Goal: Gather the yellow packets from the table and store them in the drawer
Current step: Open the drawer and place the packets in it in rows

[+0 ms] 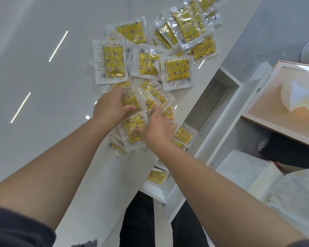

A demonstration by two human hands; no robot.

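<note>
Several yellow packets (177, 70) in clear wrappers with star and moon prints lie scattered over the glossy white table (43, 86). My left hand (112, 106) grips a bunch of packets (146, 97) near the table's front edge, fingers curled over their near side. My right hand (157, 131) rests on another heap of packets (132, 129) just below, fingers curled around its edge. The white drawer (219, 111) stands pulled out under the table's edge, with two packets (183, 135) visible inside it.
The table's edge runs diagonally from upper right to lower left. A pale wooden box (282, 107) with a white folded shape stands to the right. White sheets (248, 172) lie below it. My dark trouser legs show under the drawer.
</note>
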